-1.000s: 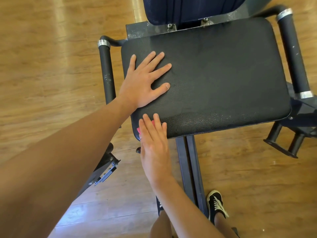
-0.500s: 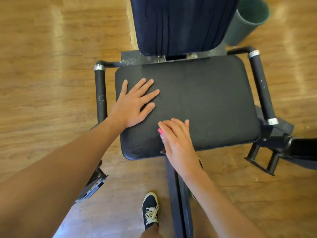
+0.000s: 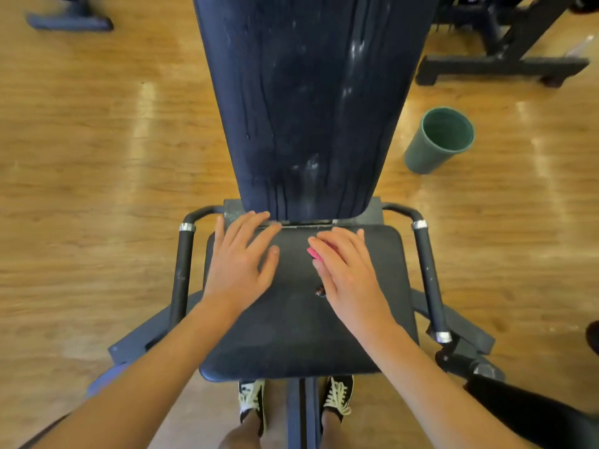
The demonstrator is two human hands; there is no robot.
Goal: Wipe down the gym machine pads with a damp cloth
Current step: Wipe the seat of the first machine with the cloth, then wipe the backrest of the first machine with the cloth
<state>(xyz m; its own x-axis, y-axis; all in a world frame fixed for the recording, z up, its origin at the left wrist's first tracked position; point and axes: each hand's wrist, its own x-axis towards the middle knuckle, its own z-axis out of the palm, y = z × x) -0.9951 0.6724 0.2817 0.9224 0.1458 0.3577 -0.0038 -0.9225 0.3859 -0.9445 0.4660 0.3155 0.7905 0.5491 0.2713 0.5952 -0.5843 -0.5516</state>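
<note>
Black and lightly textured, the seat pad (image 3: 301,338) is seen from above, and both hands are laid on its far half. The left hand (image 3: 241,264) is spread flat, palm down, with its fingers straight and parted. Nothing is held by it, and its fingertips reach the seat's back edge at the base of the back pad (image 3: 304,102). The right hand (image 3: 348,273) is flattened in the same way, with its fingers straight and close together. A pink cloth (image 3: 315,252) is pressed beneath them against the seat pad (only a small edge of it is shown, beside the index finger).

The back pad, dark navy, is marked with pale smears and vertical streaks. A black handle is fitted at each side of the seat, the left handle (image 3: 181,273) and the right handle (image 3: 428,280), each ringed with silver at its ends. An open-topped green bucket (image 3: 437,140) is stood on the wooden floor (image 3: 81,157) to the right of the back pad, well apart from the hands. Below the seat's near edge, a left shoe (image 3: 252,400) and a right shoe (image 3: 337,395), dark with pale laces, are placed either side of the central beam (image 3: 303,413).
</note>
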